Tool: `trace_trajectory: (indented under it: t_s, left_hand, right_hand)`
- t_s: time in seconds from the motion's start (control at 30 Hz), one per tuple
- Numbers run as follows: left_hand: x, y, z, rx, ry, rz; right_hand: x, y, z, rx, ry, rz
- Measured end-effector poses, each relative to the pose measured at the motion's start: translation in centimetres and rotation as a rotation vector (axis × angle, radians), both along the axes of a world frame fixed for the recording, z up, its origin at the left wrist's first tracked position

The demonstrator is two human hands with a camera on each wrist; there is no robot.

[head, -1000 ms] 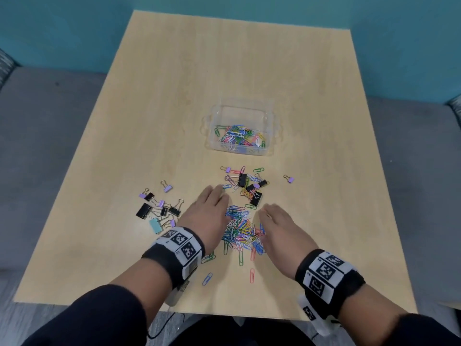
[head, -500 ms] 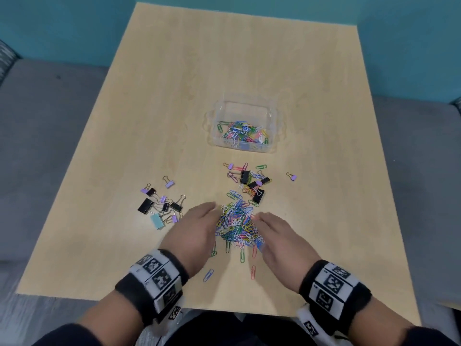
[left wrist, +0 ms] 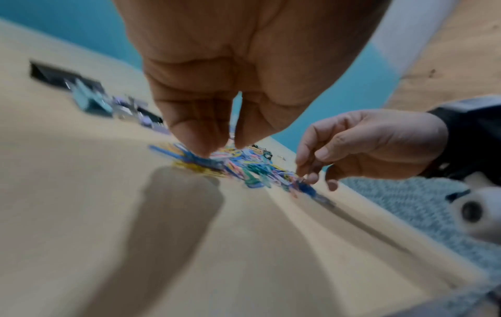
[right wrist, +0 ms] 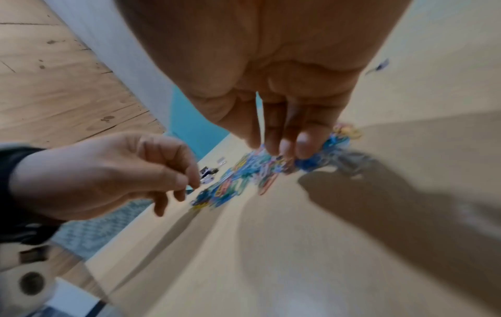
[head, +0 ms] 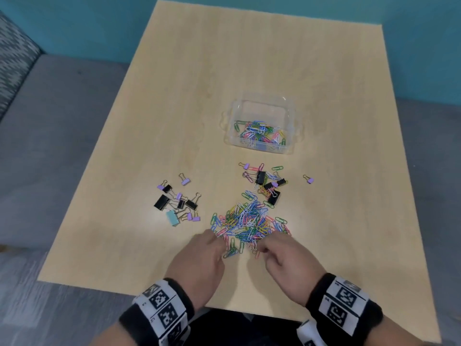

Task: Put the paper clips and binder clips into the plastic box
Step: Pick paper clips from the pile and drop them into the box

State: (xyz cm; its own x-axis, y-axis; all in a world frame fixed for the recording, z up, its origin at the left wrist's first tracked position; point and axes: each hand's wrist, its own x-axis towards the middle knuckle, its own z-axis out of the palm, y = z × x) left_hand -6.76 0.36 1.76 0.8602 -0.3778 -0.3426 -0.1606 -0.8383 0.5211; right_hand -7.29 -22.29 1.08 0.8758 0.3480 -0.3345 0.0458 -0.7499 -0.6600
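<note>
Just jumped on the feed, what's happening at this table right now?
A person is gathering a pile of coloured paper clips on the table. The left hand and right hand work at its near edge, fingertips in the clips. The plastic box beyond already holds some paper clips. Binder clips lie loose on the table.

Between the paper clip heap [head: 247, 222] and the plastic box [head: 262, 126] lies a scatter of binder clips [head: 267, 183]. Bare surface [head: 212, 146] opens left of that scatter, toward the box
</note>
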Motion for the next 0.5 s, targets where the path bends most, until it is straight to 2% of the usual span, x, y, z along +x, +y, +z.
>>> trace_trajectory:
  t_s: [0.07,0.13,0.2,0.3,0.5]
  left_hand:
    - [-0.4,1.0,0.2,0.129,-0.009,0.087]
    - [-0.8,1.2,0.0,0.153,0.063,0.147]
    - [-0.5,0.4,-0.2,0.146,0.04,0.108]
    - [1.2,-1.9,-0.7,0.171,-0.063,0.026]
    - [4.6,-4.5,-1.1,0.239,-0.056,-0.01]
  right_hand:
    - [-0.3,-1.4,0.2,-0.144,-0.081,-0.134]
    - [-0.6,-2.2,0.3,-0.298,-0.021,-0.216]
    - [-0.3,-1.6,0.2,-0.382,0.026,-0.183]
    - [1.1,0.8,-0.3,-0.412,-0.046,-0.095]
    - [3.6,3.3,-0.8,-0.415,-0.093,-0.043]
